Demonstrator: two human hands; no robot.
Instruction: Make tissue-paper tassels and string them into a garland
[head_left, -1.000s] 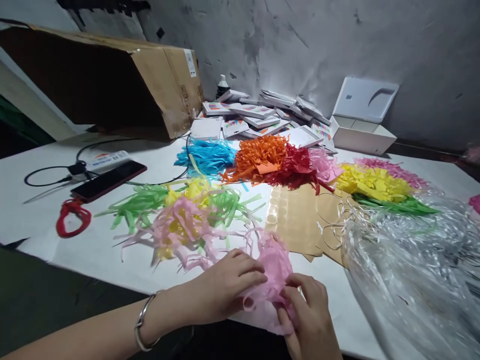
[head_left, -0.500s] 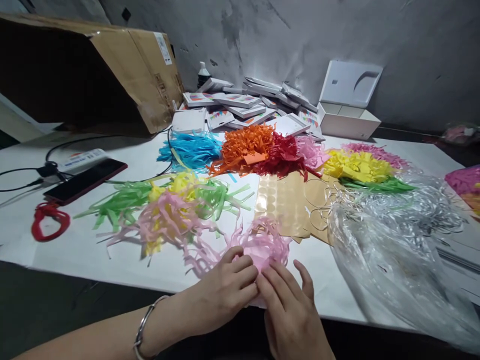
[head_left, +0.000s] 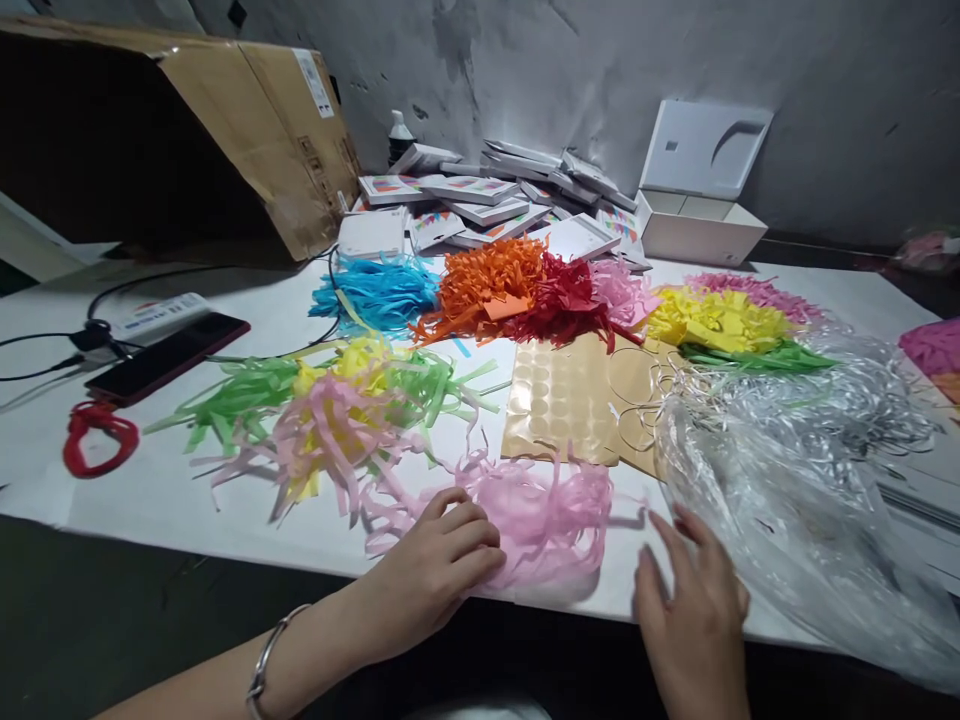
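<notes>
A pink tissue-paper tassel [head_left: 551, 525], cut into fine strips, lies spread at the table's near edge. My left hand [head_left: 442, 560] has its fingers curled over the tassel's near left side, with the thumb hidden below. To the right of the tassel is my right hand [head_left: 690, 590], thumb and fingers apart. Its fingertips come close to a loose pink strip end. Left of the tassel sits a heap of green, yellow and pink tissue tassels [head_left: 345, 400]. Behind it lies a sheet of clear round stickers [head_left: 559, 400] on brown backing.
Blue tassels [head_left: 375, 295], orange tassels [head_left: 491, 290] and red tassels [head_left: 566, 300] line the back, before piled flat white boxes [head_left: 480, 200]. A plastic bag [head_left: 780, 520] with silvery cord [head_left: 847, 400] covers the right. A phone [head_left: 169, 357] and a carton [head_left: 255, 140] stand left.
My right hand has let go of the pink tassel and moved right, its fingers spreading. The tassel now lies flatter and wider. My left hand has stayed almost in place.
</notes>
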